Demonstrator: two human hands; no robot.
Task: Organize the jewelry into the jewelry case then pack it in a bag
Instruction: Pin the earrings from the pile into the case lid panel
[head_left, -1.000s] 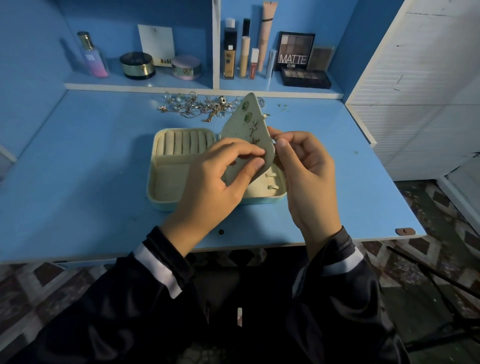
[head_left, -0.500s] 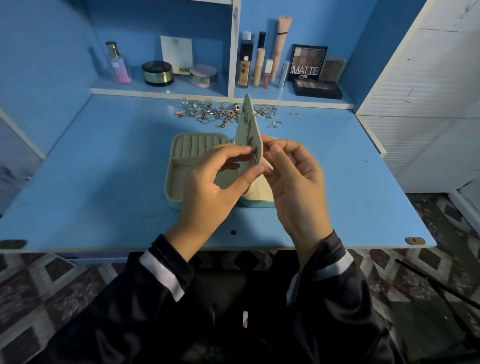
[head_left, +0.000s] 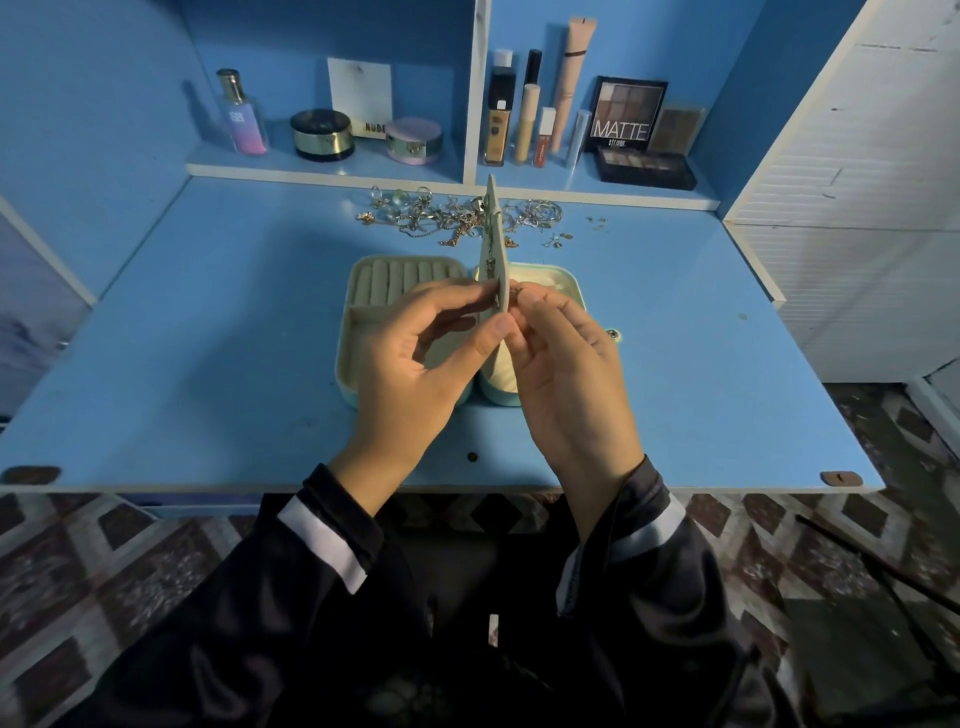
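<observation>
Head view, looking down onto a blue desk (head_left: 208, 338). At centre, an open jewelry case (head_left: 358, 332), pale green, lying flat, with ring rolls in the 11 o'clock corner. Rising from the middle of the case, edge-on to the camera, the earring panel (head_left: 491, 244), pinched low down by the left hand (head_left: 421, 353) between thumb and curled fingers. Meeting the panel's other face from 3 o'clock, the right hand (head_left: 561, 358), fingertips pinching a small earring (head_left: 516, 292), too small to make out in shape.

Judged as mid-step: fastening an earring onto the panel, early in the task, with most of the loose jewelry (head_left: 447, 215) heaped at 12 o'clock beyond the case. No bag in view.

Next, probably: seat the post through a hole, secure it, then reach to 12 o'clock for another piece. Calls for fine fingertip alignment and a steady panel, not force.

Open desk at 9 o'clock and at 3 o'clock of the case, roomy on both sides. Front edge at 6 o'clock, under the forearms: risk of losing a dropped earring over it onto the patterned floor. At 12 o'clock, a low shelf (head_left: 322, 169) of cosmetics just behind the heap. At 2 o'clock, a white cabinet (head_left: 857, 156) bounding the desk's right side.
</observation>
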